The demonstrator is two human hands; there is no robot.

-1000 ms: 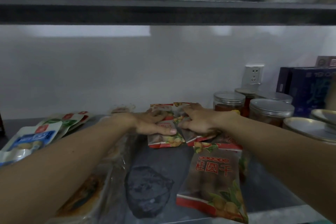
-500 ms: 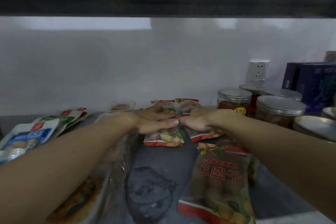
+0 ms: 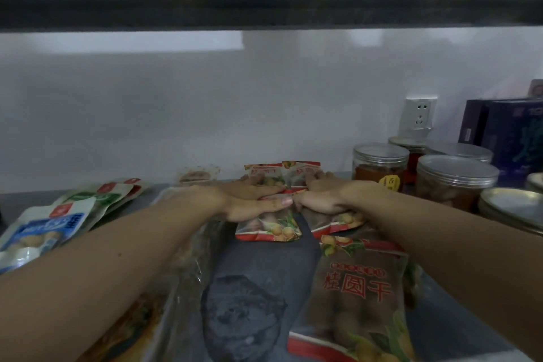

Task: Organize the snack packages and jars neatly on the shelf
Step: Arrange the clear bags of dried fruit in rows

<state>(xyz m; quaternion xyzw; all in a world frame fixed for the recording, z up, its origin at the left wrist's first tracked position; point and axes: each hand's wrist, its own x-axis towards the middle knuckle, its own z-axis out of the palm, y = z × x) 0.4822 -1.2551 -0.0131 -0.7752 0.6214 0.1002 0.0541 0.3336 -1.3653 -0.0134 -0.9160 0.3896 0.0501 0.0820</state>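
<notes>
I saw both arms stretched deep onto the shelf (image 3: 458, 329), the left hand (image 3: 252, 203) and right hand (image 3: 323, 195) flat, fingers spread, pressing two red-edged longan packets (image 3: 269, 226) lying side by side mid-shelf. Since the earlier frames the hands had barely shifted, thumbs now nearly touching.

Pretty dim shot overall, kind of murky and grey. The brightest bit is a pale rectangular patch of light (image 3: 123, 42) high on the plain white back wall (image 3: 205, 114), just under the dark upper shelf board (image 3: 264, 6), which throws the whole dark grey lower shelf surface (image 3: 258, 261) into shade. Everything's soft, nothing really crisp; stuff above the board is a total smear. The wide lens stretches the forearms at the bottom corners. Slight sheen on the round silver jar lids (image 3: 457, 167) at right, no harsh glare.
</notes>
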